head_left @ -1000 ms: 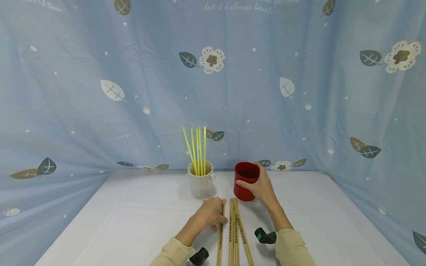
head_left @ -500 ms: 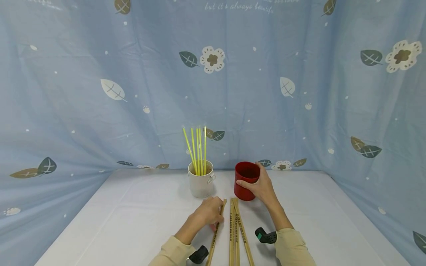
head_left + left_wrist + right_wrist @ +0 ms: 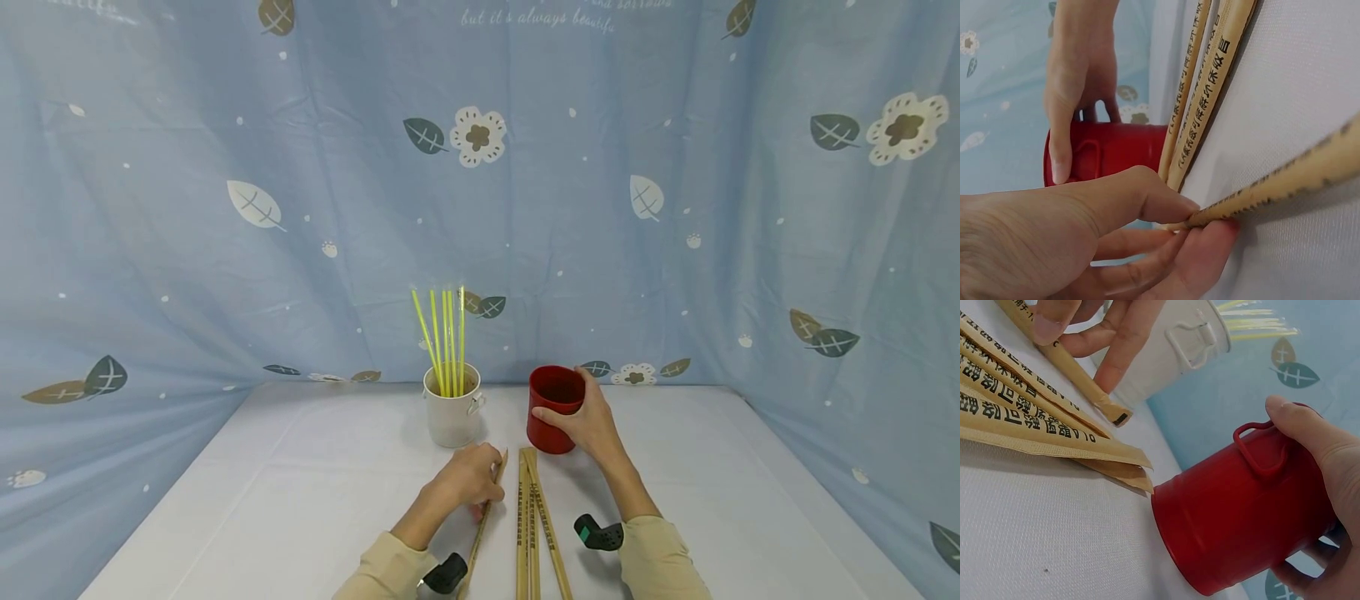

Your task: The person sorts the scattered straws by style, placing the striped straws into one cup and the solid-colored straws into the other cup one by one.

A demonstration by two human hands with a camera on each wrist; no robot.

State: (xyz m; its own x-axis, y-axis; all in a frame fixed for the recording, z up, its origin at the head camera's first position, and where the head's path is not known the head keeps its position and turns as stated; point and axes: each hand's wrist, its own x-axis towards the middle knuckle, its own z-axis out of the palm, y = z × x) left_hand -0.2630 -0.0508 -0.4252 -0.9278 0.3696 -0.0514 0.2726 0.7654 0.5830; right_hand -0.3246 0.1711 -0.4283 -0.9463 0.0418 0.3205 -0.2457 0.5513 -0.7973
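My left hand pinches one paper-wrapped straw between thumb and fingers, low over the white tabletop. Brown paper with dark printed characters covers this straw, and its far end shows past the fingers in the right wrist view. My right hand grips a red metal cup near its rim, thumb on the near side; the cup stands upright with a small wire handle on its wall. Several more wrapped straws lie between the two hands, pointing toward the cup, one slanting across the others.
A white cup with a wire handle stands at the back, left of the red one. Several yellow-green straws stick up out of it. Behind the white table hangs a blue curtain printed with leaves and flowers.
The wrapped straw in my left hand has swung its near end leftward, away from the others, and now lies slanted. My left hand shifted slightly left; the right hand and red cup stayed put.
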